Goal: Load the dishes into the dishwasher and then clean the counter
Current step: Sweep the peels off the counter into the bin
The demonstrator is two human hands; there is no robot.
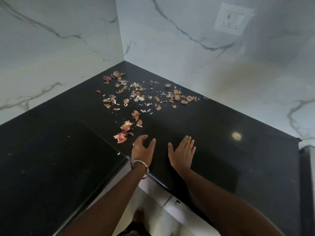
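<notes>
Counter, glossy black stone (213, 126), L-shaped, wraps an inside corner; its front edge runs diagonally under both forearms. Nearest the camera: two bare forearms reach forward from the bottom of frame, both cut off there. Left hand (142, 149) over the counter just past the edge, palm turned inward and partly up, fingers loosely curved, thumb apart, nothing held. Thin silver metal bangle (140, 169) on the left wrist. Right hand (181, 151) beside it, near but apart, flat, fingers straight and together, thumb spread, nothing held; cannot tell whether the palm touches the stone or hangs just above. Just ahead-left of the left hand: the closest of the dry pinkish-orange onion skins (136, 97), a curled clump near the fingertips, not touching. Scraps scatter from there back toward the corner, thickest mid-counter, with tiny pale flecks among them too small to identify. Round bright glare spot (236, 136) on the stone right of the right hand. Beyond, white marble-look wall tiles with grey veins (59, 48) meet at the corner. White wall socket plate (233, 18) upper right, blurred, detail unreadable. Below the edge, between the arms: pale cabinet fronts and floor, blurred. Dark upright object at far right edge, cut off, unidentifiable.
</notes>
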